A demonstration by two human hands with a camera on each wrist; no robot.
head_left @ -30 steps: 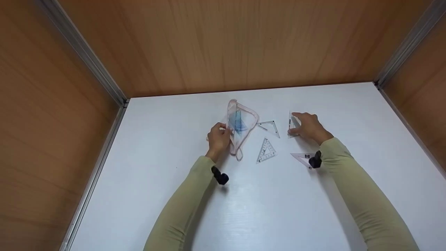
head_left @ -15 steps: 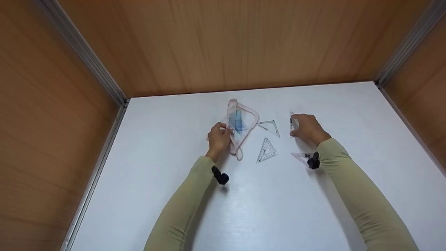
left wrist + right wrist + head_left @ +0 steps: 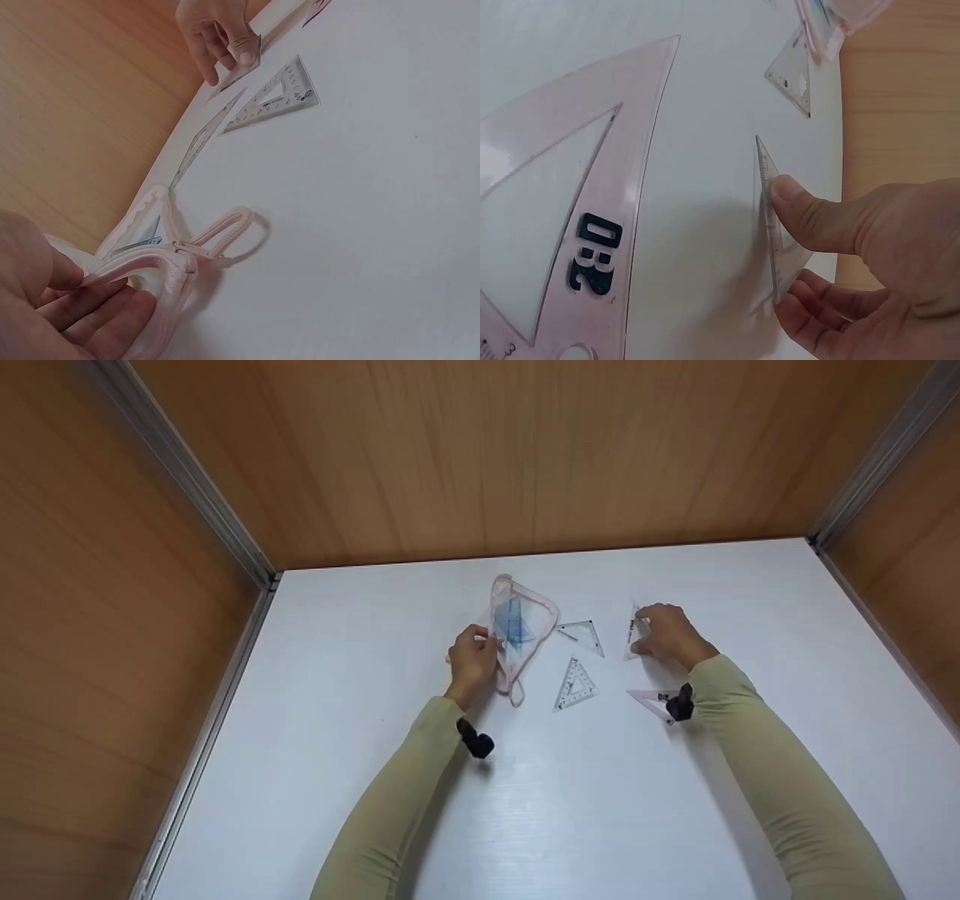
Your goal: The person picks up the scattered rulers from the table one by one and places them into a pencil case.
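Observation:
On the white table [image 3: 570, 810] my left hand [image 3: 472, 656] grips the edge of a clear pink-trimmed pouch [image 3: 517, 630] [image 3: 161, 259] and holds it open; a blue set square [image 3: 514, 622] sits inside. My right hand [image 3: 667, 636] [image 3: 855, 262] pinches a clear set square [image 3: 634, 631] [image 3: 774, 225] between thumb and fingers, tipped up on edge on the table. Two more clear set squares [image 3: 583, 634] [image 3: 574, 685] lie between the hands. A pinkish set square [image 3: 651, 701] [image 3: 562, 225] lies just below my right wrist.
Wooden walls [image 3: 487, 457] with metal corner strips [image 3: 180, 472] close in the back and both sides of the table. The pouch's loop strap [image 3: 232, 232] trails onto the table toward me.
My right hand has shifted a little right with the clear set square, tilting it. The left hand and the pouch have stayed put.

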